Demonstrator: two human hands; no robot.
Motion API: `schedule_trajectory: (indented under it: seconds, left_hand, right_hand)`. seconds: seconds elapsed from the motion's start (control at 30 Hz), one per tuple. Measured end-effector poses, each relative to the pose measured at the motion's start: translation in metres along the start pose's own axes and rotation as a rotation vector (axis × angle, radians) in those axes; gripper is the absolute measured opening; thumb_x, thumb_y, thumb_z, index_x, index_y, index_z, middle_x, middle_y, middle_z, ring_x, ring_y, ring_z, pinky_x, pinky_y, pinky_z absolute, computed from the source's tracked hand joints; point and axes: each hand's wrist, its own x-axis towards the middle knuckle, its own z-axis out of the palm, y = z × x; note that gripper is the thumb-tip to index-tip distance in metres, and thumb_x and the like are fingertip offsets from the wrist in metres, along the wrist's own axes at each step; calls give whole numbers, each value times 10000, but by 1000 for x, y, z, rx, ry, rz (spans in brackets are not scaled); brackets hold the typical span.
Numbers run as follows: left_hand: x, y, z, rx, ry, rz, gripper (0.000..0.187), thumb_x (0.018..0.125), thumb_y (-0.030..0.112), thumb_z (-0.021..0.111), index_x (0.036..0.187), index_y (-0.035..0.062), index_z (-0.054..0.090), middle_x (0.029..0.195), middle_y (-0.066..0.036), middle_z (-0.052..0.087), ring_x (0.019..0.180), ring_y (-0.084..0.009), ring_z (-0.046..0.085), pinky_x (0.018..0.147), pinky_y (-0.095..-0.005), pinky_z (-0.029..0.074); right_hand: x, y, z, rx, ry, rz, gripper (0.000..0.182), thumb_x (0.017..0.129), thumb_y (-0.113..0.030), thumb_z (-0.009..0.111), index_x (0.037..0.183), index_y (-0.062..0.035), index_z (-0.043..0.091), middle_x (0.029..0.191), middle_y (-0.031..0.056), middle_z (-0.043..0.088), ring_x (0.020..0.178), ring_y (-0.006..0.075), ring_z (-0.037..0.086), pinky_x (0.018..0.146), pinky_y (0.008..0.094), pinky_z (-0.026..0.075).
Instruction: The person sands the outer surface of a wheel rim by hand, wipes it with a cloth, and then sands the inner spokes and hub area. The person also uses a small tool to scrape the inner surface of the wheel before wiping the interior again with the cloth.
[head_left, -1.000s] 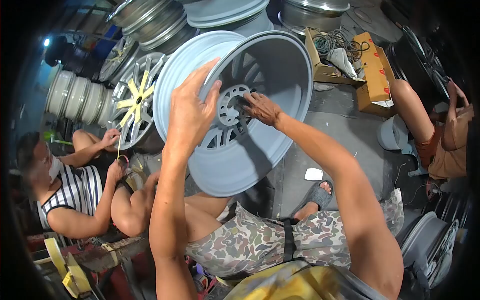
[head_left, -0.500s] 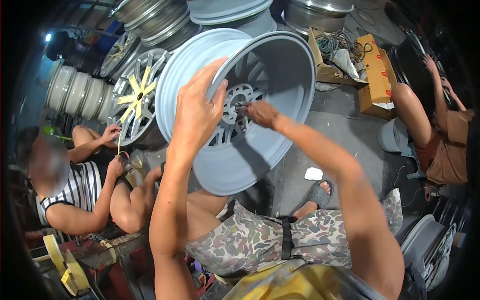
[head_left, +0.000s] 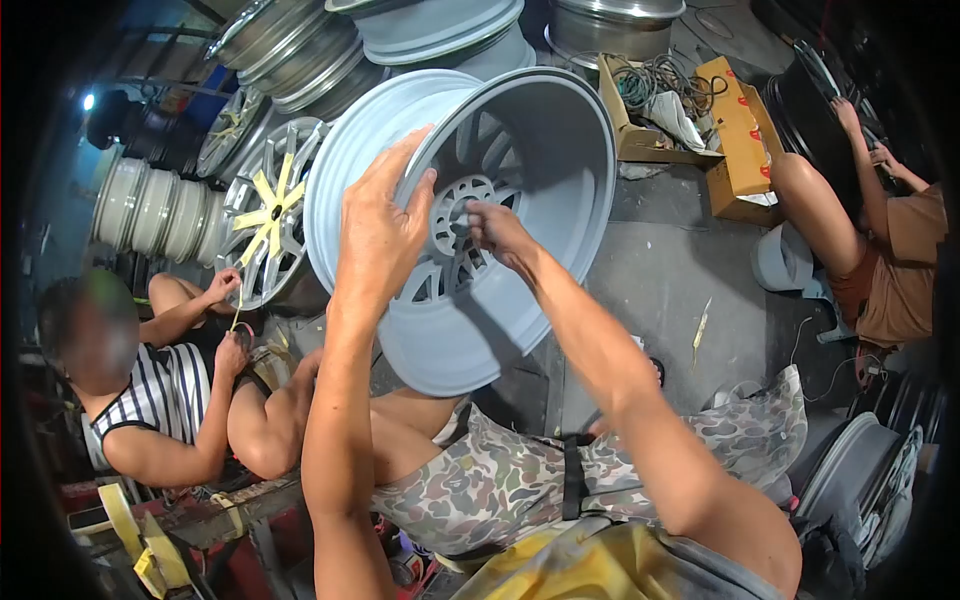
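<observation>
The right forearm (head_left: pixel 595 350) has been brought lower and farther to the left, while the right hand (head_left: pixel 500 235) is still kept at the hub (head_left: pixel 443 228) of the grey wheel (head_left: pixel 450 325); from this, the work at the hub is judged to be unfinished. The fingers of that hand are curled in (whether anything is pinched between them cannot be told, given the blur). The wheel is held tilted in front of the person, with its hollow side turned toward the body and its lower edge near the left thigh (head_left: pixel 415 410). Its rim is clasped by the left hand (head_left: pixel 385 220), and that hold is little altered. Compared with the earlier frame, more of the sandalled foot (head_left: pixel 657 372) is covered by the forearm, and a pale strip (head_left: pixel 701 332) is now shown on the floor (head_left: pixel 655 255).
</observation>
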Motion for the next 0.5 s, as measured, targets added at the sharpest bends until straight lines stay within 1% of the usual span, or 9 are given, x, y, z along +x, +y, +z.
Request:
schedule_trajectory:
  seconds: [0.03, 0.17, 0.2, 0.23, 0.3, 0.33, 0.37, 0.43, 0.5]
  left_hand:
    - [-1, -1, -1, 5, 14, 30, 385, 912, 2, 642, 1297, 14, 643, 1252, -230, 672, 1195, -388, 638, 1015, -406, 491]
    - [-3, 0, -1, 14, 4, 31, 384, 916, -1, 638, 1299, 11, 642, 1250, -231, 672, 1196, -379, 642, 1020, -397, 487]
    - [-2, 1, -2, 12, -3, 19, 382, 916, -4, 638, 1297, 10, 642, 1250, -229, 673, 1197, -372, 643, 1019, -393, 487]
    - [-1, 2, -3, 10, -6, 6, 379, 916, -6, 638, 1295, 8, 643, 1251, -227, 674, 1198, -366, 644, 1019, -389, 487]
    - [-2, 5, -4, 20, -16, -12, 375, 916, -6, 638, 1291, 5, 644, 1253, -224, 675, 1201, -361, 643, 1020, -387, 485]
    - [-1, 5, -5, 34, -18, -35, 370, 917, -6, 639, 1287, 1, 646, 1255, -220, 675, 1204, -356, 642, 1022, -384, 483]
    - [-2, 4, -5, 30, -20, -36, 370, 917, -6, 639, 1287, 1, 646, 1255, -220, 675, 1204, -356, 642, 1022, -384, 483]
    - [-1, 2, -5, 10, -4, -22, 366, 920, 0, 641, 1286, 3, 649, 1255, -211, 680, 1202, -336, 648, 1026, -374, 477]
    - [-1, 2, -6, 13, -6, -15, 367, 923, 5, 642, 1290, 5, 649, 1257, -204, 682, 1200, -321, 650, 1027, -367, 476]
  right_hand:
    - [2, 3, -2, 456, 10, 17, 217, 1049, -224, 508, 860, -128, 558, 610, -58, 413, 489, 105, 371, 448, 294, 299]
    - [-10, 14, 37, 289, 176, -40, 234, 1065, -251, 475, 885, -128, 557, 615, -40, 414, 486, 118, 382, 477, 287, 348]
    - [-8, 27, 33, -73, 103, -122, 223, 1049, -238, 491, 904, -110, 603, 639, 18, 526, 526, 168, 530, 497, 328, 417]
    - [-6, 28, 18, -74, 106, -124, 223, 1049, -238, 491, 904, -110, 603, 639, 18, 526, 526, 168, 530, 497, 328, 417]
    - [-9, 13, -26, -1579, -64, -734, 149, 992, -205, 544, 957, -118, 660, 713, 75, 635, 683, 221, 681, 552, 371, 489]
    - [-19, -19, -26, -1984, -149, -576, 154, 936, -193, 582, 1040, -136, 681, 841, 94, 693, 818, 247, 730, 611, 392, 530]
    - [-19, -29, -26, -1985, -148, -571, 154, 936, -193, 582, 1040, -136, 681, 841, 94, 693, 818, 247, 730, 611, 392, 530]
    - [-14, -44, -32, -2198, -55, -877, 170, 919, -192, 585, 1054, -137, 674, 917, 74, 700, 800, 239, 726, 634, 388, 541]
    - [-18, -22, -30, -2042, 25, -805, 174, 917, -188, 579, 1054, -137, 673, 938, 94, 715, 807, 252, 728, 624, 404, 542]
